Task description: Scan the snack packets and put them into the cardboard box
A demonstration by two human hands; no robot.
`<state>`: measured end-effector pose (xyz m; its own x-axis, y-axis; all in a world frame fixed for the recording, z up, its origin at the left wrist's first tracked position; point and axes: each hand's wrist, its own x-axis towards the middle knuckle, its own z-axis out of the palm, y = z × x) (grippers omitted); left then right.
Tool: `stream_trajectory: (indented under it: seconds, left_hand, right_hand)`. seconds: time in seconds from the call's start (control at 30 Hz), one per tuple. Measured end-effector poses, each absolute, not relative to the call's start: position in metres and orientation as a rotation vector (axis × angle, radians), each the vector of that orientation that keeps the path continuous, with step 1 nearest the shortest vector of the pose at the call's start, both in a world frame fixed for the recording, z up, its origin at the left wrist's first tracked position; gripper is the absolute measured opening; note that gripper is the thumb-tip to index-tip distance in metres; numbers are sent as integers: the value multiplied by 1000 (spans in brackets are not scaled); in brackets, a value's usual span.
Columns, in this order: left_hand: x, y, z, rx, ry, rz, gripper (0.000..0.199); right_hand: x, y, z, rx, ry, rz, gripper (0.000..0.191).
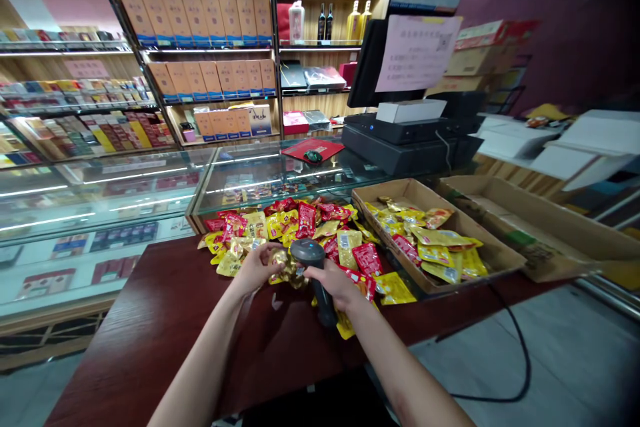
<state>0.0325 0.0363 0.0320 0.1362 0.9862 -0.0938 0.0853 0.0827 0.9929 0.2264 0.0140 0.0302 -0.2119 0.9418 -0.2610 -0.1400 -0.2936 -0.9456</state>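
My right hand [336, 285] is wrapped round a dark handheld scanner [309, 252], its head over the near side of a heap of snack packets. Just left of the scanner, the fingers of my left hand [257, 268] hold the edge of a shiny gold packet [283, 263]. Red, yellow and gold packets [367, 258] lie piled on the dark red-brown table [165, 320] behind and beside both hands. A yellow packet [395, 289] lies flat to the right of my right hand.
To the right stand an open carton [505, 259] of packets and a second open carton [530, 227]. A glass display counter [200, 180] runs behind the table, with a monitor [367, 63] and a red mat [300, 147] on it. A black cable [525, 353] hangs at right.
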Motion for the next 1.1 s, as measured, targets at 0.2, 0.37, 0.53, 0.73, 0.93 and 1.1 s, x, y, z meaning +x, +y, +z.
stream_trajectory:
  seconds: [0.2, 0.37, 0.53, 0.73, 0.93, 1.1]
  left_hand:
    - [47, 59, 20, 637, 990, 1094, 37]
    - [50, 76, 24, 546, 960, 987, 26]
    - [39, 104, 45, 654, 1025, 868, 31]
    - [31, 127, 68, 708, 1199, 883, 41]
    - [36, 134, 69, 786, 1201, 866, 47]
    - [39, 134, 69, 758, 1248, 862, 49]
  right_hand:
    - [220, 26, 31, -1096, -675, 1624, 28]
    - [214, 26, 33, -1006, -629, 1540, 29]
    - [214, 15, 41, -1024, -824, 1543, 23]
    - [214, 0, 48, -1101, -955, 1556, 25]
    - [206, -13, 50, -1151, -1007, 1661, 19]
    - [199, -15, 38, -1227, -1135, 1528, 23]
